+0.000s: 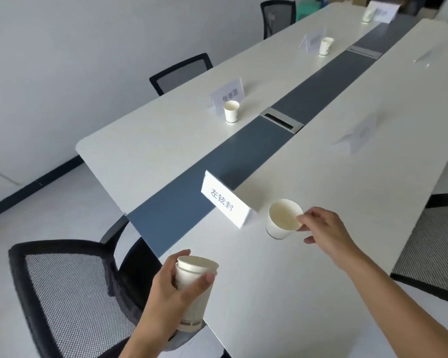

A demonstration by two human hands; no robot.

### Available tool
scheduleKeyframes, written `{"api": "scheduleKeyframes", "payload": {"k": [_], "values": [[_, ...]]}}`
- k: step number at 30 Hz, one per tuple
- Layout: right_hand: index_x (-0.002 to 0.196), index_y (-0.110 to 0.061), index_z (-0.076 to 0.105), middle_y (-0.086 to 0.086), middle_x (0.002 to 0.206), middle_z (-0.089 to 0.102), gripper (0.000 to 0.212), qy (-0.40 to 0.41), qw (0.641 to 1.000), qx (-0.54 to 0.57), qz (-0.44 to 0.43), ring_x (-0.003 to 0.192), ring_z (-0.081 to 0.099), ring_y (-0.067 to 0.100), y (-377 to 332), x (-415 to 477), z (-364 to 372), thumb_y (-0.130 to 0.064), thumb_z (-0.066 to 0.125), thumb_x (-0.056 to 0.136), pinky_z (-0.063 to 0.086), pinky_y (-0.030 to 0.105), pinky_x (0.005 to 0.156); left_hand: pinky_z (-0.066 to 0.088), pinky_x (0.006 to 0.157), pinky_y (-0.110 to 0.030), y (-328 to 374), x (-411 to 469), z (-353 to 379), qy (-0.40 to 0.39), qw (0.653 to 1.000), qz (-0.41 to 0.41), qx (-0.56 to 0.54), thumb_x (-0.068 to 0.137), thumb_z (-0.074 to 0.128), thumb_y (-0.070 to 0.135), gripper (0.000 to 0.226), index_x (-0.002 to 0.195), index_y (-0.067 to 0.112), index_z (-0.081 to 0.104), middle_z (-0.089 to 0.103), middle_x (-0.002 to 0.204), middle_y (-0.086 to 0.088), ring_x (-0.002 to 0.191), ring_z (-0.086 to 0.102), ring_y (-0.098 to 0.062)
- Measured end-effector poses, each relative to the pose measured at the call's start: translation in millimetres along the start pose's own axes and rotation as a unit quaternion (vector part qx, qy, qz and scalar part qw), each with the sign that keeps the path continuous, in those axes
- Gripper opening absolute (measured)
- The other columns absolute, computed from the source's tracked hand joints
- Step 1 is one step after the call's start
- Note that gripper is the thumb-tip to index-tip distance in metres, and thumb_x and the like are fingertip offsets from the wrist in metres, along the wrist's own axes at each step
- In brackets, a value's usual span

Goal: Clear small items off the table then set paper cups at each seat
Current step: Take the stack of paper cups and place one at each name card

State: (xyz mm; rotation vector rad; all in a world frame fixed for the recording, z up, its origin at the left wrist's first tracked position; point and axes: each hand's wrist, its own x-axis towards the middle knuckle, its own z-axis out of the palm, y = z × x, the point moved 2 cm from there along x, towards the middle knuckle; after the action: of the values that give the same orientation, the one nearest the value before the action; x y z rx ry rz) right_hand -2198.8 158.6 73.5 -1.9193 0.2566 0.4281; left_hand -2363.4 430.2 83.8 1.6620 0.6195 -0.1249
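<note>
My left hand (170, 293) grips a stack of white paper cups (195, 290) above the table's near edge. My right hand (323, 228) pinches the rim of a single paper cup (279, 220) that stands upright on the white table (295, 280), just right of a white name card (224, 200). Three more paper cups stand by name cards along the far side: a near cup (231, 111), a middle cup (325, 46) and a far cup (367, 14).
A blue-grey strip (217, 166) with metal cable hatches (282, 120) runs down the table's middle. Black mesh chairs stand at the near left (70, 293), the right (429, 244) and along the far side (181, 72). Clear name stands (357, 133) sit on the right half.
</note>
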Motion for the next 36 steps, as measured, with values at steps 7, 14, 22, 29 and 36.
{"api": "scheduleKeyframes", "payload": {"k": [7,14,22,29,36], "values": [[0.081,-0.01,0.056,0.007,0.095,0.066,0.013,0.056,0.997,0.01,0.047,0.085,0.07,0.025,-19.4,145.8,57.4,-0.018,0.051,0.091,0.051,0.032,0.06,0.053,0.059,-0.016,8.6,85.3,-15.6,0.001,0.999,-0.038,-0.022,0.048,0.082,0.051,0.07,0.111,0.036,0.058,0.073,0.091,0.009,0.078,0.069,-0.001],[0.068,-0.017,0.049,0.008,0.075,0.068,0.015,0.125,0.984,-0.041,0.122,0.082,0.071,0.039,0.7,225.0,88.6,-0.024,0.047,0.081,0.058,0.052,0.075,0.054,0.06,-0.015,1.5,140.0,-15.0,-0.029,0.994,-0.095,-0.036,0.041,0.081,0.055,0.073,0.108,0.038,0.056,0.074,0.092,0.009,0.079,0.071,-0.006],[0.068,-0.006,0.056,0.012,0.078,0.072,0.032,0.144,0.978,-0.094,0.119,0.083,0.071,0.038,11.8,245.8,89.1,-0.036,0.043,0.07,0.058,0.057,0.076,0.053,0.057,-0.014,-4.9,163.7,-8.5,-0.048,0.991,-0.121,-0.034,0.041,0.079,0.057,0.078,0.112,0.039,0.054,0.072,0.096,0.005,0.077,0.069,-0.003],[0.074,-0.011,0.06,0.011,0.083,0.075,0.032,0.115,0.981,-0.069,0.14,0.082,0.073,0.032,4.0,217.3,71.7,-0.043,0.057,0.076,0.058,0.042,0.071,0.052,0.06,-0.015,4.7,157.6,-2.6,-0.064,0.993,-0.097,-0.011,0.043,0.078,0.06,0.082,0.118,0.038,0.052,0.071,0.099,0.007,0.078,0.069,0.0],[0.09,0.001,0.065,0.009,0.09,0.069,0.03,-0.007,0.987,-0.096,0.125,0.074,0.069,0.02,24.8,130.9,27.7,-0.029,0.062,0.085,0.047,0.032,0.066,0.052,0.061,-0.016,26.4,128.5,27.1,-0.119,0.992,-0.045,0.028,0.045,0.078,0.061,0.09,0.126,0.033,0.05,0.07,0.102,0.006,0.08,0.069,-0.002]]}}
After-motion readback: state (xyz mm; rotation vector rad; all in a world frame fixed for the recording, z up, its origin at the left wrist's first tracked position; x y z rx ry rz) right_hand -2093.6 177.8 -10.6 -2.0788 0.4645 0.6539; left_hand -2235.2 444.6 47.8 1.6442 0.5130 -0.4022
